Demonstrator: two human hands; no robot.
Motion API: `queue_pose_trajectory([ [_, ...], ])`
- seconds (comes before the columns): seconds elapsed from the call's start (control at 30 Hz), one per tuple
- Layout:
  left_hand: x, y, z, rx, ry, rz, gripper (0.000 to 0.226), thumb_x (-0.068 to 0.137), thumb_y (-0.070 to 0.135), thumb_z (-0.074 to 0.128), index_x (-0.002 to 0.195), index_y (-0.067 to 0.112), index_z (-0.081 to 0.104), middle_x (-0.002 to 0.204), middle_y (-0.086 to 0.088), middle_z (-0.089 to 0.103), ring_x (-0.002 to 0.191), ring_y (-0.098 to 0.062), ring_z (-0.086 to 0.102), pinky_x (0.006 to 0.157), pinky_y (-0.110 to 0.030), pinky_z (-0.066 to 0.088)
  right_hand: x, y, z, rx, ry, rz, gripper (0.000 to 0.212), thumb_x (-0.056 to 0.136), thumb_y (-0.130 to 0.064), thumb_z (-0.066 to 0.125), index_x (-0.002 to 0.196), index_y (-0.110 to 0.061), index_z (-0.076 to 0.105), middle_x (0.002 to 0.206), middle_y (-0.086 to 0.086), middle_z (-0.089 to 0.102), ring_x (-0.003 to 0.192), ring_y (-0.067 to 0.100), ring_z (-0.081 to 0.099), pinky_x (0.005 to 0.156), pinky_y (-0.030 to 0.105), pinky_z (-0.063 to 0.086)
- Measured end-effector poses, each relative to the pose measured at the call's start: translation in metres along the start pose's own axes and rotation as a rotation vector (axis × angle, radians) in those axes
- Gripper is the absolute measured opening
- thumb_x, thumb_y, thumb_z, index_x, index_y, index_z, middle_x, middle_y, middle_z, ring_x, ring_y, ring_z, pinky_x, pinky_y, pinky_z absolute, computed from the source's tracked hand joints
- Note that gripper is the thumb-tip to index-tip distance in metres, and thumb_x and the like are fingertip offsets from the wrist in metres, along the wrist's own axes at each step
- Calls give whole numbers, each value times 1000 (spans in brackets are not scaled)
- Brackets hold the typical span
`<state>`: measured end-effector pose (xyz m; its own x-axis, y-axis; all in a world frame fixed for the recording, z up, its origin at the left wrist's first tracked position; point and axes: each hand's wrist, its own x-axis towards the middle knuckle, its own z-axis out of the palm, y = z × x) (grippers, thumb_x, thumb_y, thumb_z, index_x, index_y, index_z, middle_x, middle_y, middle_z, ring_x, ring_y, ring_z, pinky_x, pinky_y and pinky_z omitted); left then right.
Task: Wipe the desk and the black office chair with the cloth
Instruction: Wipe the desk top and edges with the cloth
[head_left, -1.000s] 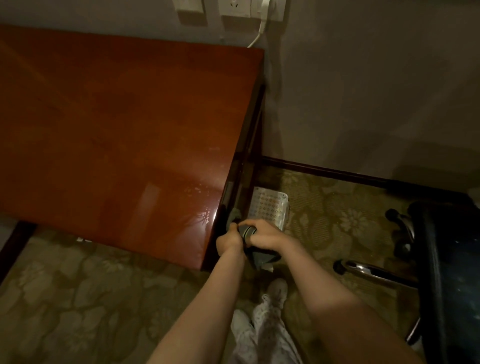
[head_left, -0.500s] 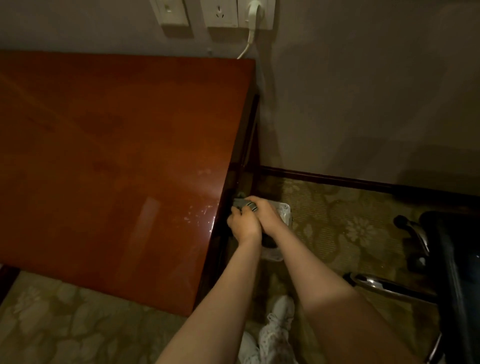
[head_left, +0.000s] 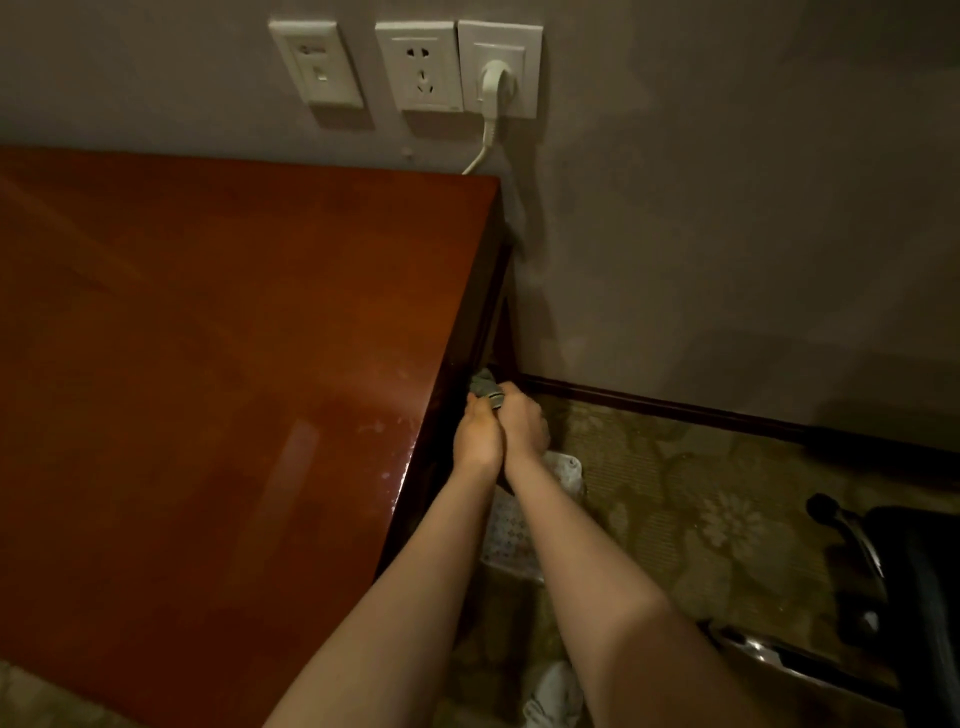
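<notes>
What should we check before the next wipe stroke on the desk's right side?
1. cloth gripped by left hand and right hand: ok.
2. Cloth touching the desk side: cannot tell, too dark there.
3. Desk top spotless: not ok, pale specks near its right edge.
4. white cable away from the hands: ok, it drops behind the far corner.
5. black office chair apart from the arms: ok.

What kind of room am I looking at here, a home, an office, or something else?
Most likely a hotel guest room, though a home study is possible: a glossy red-brown wooden desk against the wall, floral patterned carpet, and a row of wall sockets just above the desk.
</notes>
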<state>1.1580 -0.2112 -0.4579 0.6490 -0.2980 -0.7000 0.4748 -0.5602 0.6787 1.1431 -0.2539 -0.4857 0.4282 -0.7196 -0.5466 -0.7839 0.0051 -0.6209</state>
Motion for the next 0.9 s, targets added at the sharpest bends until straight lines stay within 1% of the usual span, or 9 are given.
queue_pose_trajectory([
  [0.1,-5,9,7,-5,-17,-44,48,100,35,28,118,3,59,119,-19,60,111,-32,56,97,-38,42,-1,8,-3,115,33,152,32,98,-32,43,118,-12,55,119,16,59,110,34,55,81,33,43],
  [0.2,-12,9,11,-15,-27,-79,43,101,33,28,103,6,61,108,-18,61,103,-29,57,91,-34,43,-2,25,-8,130,33,229,32,97,-32,46,118,-12,58,118,14,61,108,32,57,80,31,43],
  [0.3,-17,11,5,-32,-1,-104,41,101,33,25,97,9,58,99,-14,59,93,-27,57,82,-32,43,-3,27,-13,235,30,113,26,92,-27,55,115,-16,60,108,10,64,102,30,60,74,27,42],
  [0.4,-19,16,-1,-51,20,-29,38,102,31,21,109,15,55,117,-18,60,105,-31,57,89,-37,46,1,9,-17,335,-6,-117,26,88,-23,61,114,-19,63,103,6,67,101,26,62,77,28,47],
  [0.5,-23,21,-7,-100,4,-17,45,104,30,21,136,10,44,138,-15,47,125,-29,46,101,-33,37,7,-9,-17,131,12,-191,41,91,-25,58,131,-21,53,120,7,62,112,28,56,85,32,45],
  [0.6,-24,16,-10,-120,-56,-32,47,104,29,21,134,3,46,129,-13,51,124,-28,46,89,-26,37,12,-15,-12,-178,20,-99,42,95,-24,50,137,-22,46,128,12,55,120,33,50,89,37,44],
  [0.7,-31,14,-11,-136,-60,-65,49,103,31,21,133,1,46,126,-15,53,123,-29,47,86,-27,36,16,-15,-9,-257,60,79,30,94,-23,51,122,-17,56,126,13,57,117,32,52,89,37,46],
  [0.8,-42,22,-17,-139,-80,-35,45,104,30,21,133,6,46,121,-15,55,111,-27,53,85,-29,41,10,-12,-19,-126,126,78,31,92,-27,55,121,-19,57,119,12,61,110,32,57,84,34,47],
  [0.9,-45,29,-22,-172,-83,-21,31,103,28,22,103,16,51,102,-11,55,94,-23,54,80,-29,44,-1,-17,-31,150,137,-78,33,89,-28,58,121,-22,58,110,8,64,104,31,60,82,34,48],
])
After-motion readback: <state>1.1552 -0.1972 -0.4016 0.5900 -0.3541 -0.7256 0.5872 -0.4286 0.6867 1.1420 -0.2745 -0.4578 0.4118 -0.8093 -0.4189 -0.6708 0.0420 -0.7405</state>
